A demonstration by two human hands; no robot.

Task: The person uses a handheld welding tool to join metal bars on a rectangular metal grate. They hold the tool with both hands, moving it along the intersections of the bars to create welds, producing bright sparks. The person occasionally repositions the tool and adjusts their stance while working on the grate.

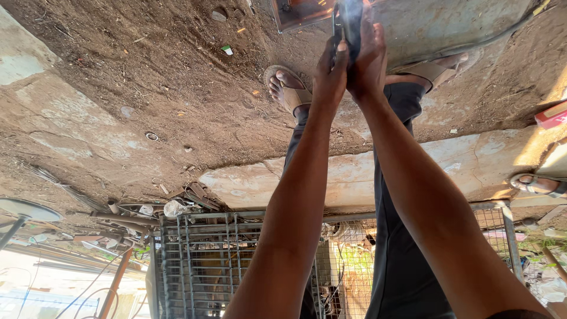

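Observation:
Both my arms reach far forward, with the hands pressed together around a dark, narrow object at the top of the view. My left hand grips its left side with the fingers curled. Wrapped over its right side is my right hand. The object is blurred and I cannot tell what kind of thing it is. It sits against a worn grey metal sheet. Below the hands are my dark trousers and my two feet in brown sandals on bare dirt.
A cracked concrete slab crosses the dirt ground. A metal wire grate stands below it, with scrap rods and litter to its left. At the right edge are a red box and another sandalled foot.

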